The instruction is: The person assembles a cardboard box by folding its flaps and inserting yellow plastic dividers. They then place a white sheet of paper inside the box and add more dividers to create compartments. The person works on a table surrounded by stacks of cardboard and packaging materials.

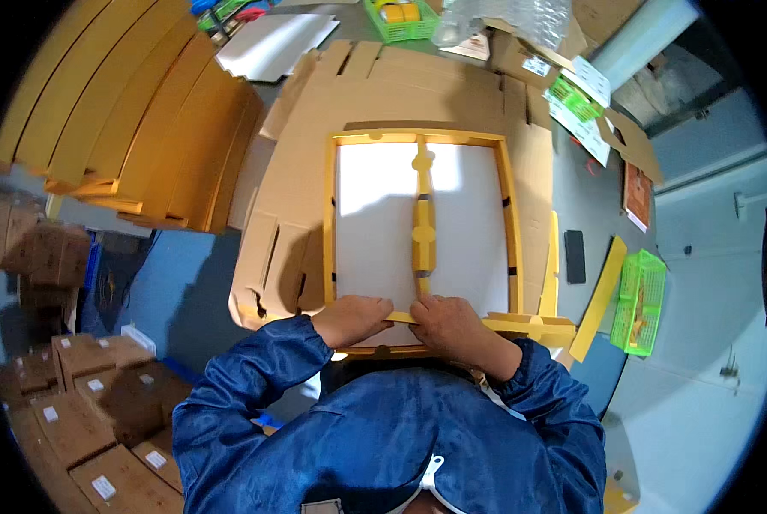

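A person in a shiny blue jacket (383, 428) with a white zip leans over the work, both sleeves reaching forward. The left hand (354, 318) and right hand (454, 324) are close together, knuckles up, the fingers of each curled around a slim yellow strip (533, 326), gripping it. The strip lies crosswise over the near end of a shallow yellow frame (514, 231), passing over its right-hand edge; a rounded tab shows on the part beyond the right hand.

The frame is rectangular with a white base (371, 248). Down its middle runs a yellow divider (424, 231) with rounded tabs, its near end reaching the right hand. Under the frame is a large sheet of brown cardboard (452, 94), spread on a grey bench (576, 201).

To the right are a black phone (575, 257), a loose yellow slat (599, 300) and a green basket (639, 302). At lower left, brown cartons (101, 403) are stacked; farther up that side stands a row of deep yellow boxes (135, 111).

At the far end are white sheets (276, 47), a green crate (401, 26) with yellow rolls, and clear bubble wrap (508, 15).
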### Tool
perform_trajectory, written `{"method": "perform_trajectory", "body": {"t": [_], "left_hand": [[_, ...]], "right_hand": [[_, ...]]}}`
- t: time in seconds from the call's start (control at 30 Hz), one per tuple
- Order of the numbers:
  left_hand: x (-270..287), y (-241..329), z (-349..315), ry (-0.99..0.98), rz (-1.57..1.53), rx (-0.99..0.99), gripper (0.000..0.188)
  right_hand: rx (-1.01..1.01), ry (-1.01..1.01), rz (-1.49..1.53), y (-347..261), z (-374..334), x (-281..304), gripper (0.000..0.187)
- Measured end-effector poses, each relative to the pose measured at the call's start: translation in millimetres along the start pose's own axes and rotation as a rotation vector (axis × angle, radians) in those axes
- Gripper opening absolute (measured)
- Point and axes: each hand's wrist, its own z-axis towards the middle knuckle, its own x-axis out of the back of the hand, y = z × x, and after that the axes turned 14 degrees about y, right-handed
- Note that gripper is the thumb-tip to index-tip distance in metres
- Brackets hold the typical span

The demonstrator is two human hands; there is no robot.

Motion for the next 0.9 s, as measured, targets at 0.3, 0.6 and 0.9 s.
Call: {"method": "perform_trajectory", "body": {"t": [0.3,0.6,0.9], "left_hand": [[-15,-30,-30,0.651,0.294,0.431,0.054],[-47,-76,-38,0.661,0.221,0.642,0.017],[-22,-92,-7,0.777,0.634,0.379,0.042]], "right_hand": [[0.042,0.030,-0.145,12,70,-32,0.012],[0.168,0.011,-0.118,20,113,-103,0.010],[0.102,0.059,-0.227,23,133,-114,0.022]]}}
